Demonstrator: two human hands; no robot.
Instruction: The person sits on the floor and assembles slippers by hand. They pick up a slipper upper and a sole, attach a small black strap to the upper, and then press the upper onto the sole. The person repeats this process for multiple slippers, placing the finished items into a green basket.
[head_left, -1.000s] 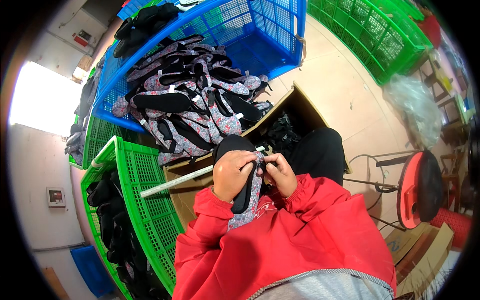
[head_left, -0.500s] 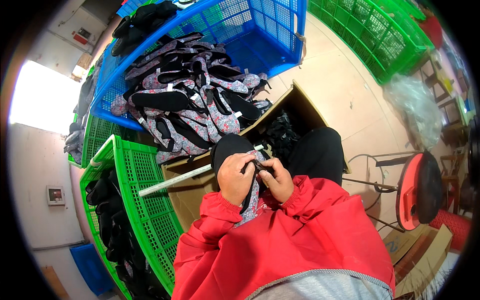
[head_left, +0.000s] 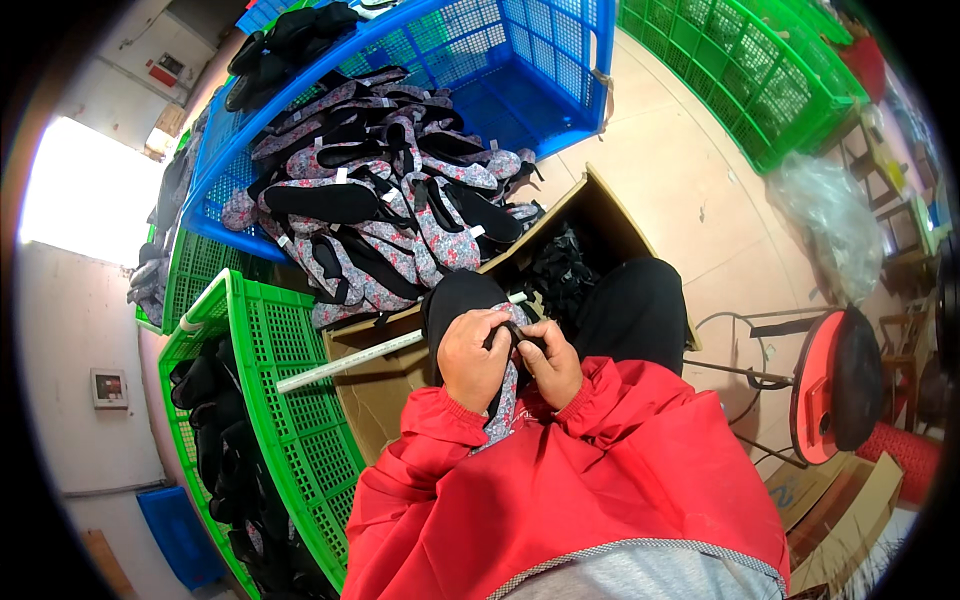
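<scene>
Head view: both hands [head_left: 510, 358] grip a floral slipper [head_left: 503, 400] over a brown carton [head_left: 385, 385]

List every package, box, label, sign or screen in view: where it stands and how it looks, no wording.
Open cardboard box: before the knees, brown, flaps up.
Flattened cardboard cartons: lower right floor, brown.
Clear plastic bag: right floor, crumpled.
Wall box: left wall, small, white, square.
Wall sign: upper left, red and white.
White tags: on the slippers in the blue crate.

Two hands, left [head_left: 472, 357] and right [head_left: 553, 362], hold one sole [head_left: 462, 300]. Beyond them: one blue crate [head_left: 560, 70], many soles [head_left: 370, 210]. Left: one green crate [head_left: 290, 420]. Right: one stool [head_left: 835, 385].
</scene>
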